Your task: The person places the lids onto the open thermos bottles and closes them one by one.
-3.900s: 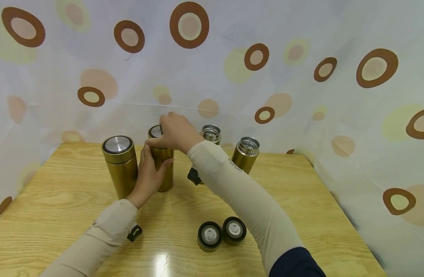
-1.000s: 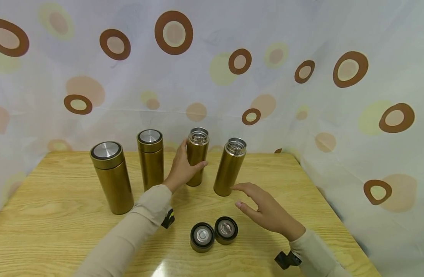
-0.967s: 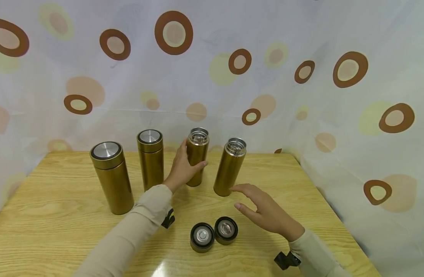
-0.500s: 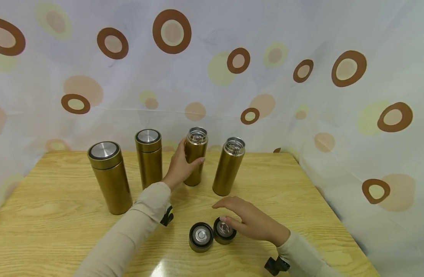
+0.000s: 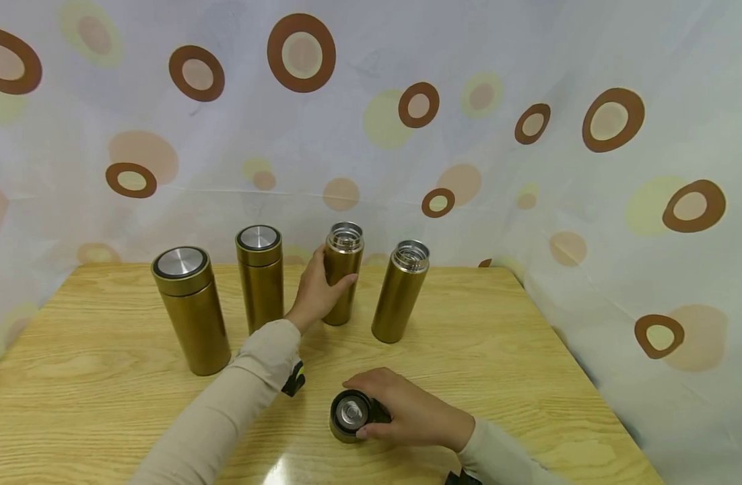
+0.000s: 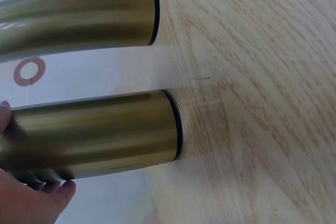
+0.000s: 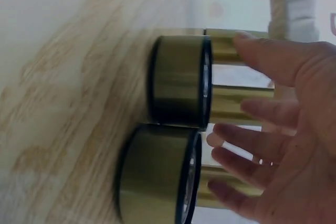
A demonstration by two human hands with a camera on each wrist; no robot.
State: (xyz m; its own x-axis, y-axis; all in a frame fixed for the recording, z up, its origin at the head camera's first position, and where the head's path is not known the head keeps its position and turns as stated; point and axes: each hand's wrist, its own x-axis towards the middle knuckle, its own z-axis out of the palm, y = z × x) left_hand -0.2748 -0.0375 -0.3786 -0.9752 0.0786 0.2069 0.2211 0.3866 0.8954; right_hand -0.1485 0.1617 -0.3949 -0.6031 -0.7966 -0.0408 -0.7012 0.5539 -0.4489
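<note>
My left hand (image 5: 316, 291) grips an uncapped gold thermos bottle (image 5: 344, 269), which stands upright on the table. In the left wrist view the thumb and fingers wrap the bottle's (image 6: 100, 135) upper part. My right hand (image 5: 416, 412) hovers over two round lids, its fingers reaching past the right-hand one toward the left-hand lid (image 5: 350, 412). That right lid is mostly covered from the head camera. Seen from the right wrist, the fingers are spread just off the two lids, a far one (image 7: 178, 80) and a near one (image 7: 155, 177), both lying inside up.
Right of the gripped bottle stands another uncapped gold bottle (image 5: 401, 293). Two capped bottles with silver tops stand to the left, one nearer (image 5: 195, 316) and one farther back (image 5: 262, 286). A dotted cloth (image 5: 359, 135) hangs behind the wooden table (image 5: 498, 350).
Both hands were on the rear capped bottle at first. My left hand then moved to the uncapped bottle and stays there. My right hand has come left and nearer, over the lids.
</note>
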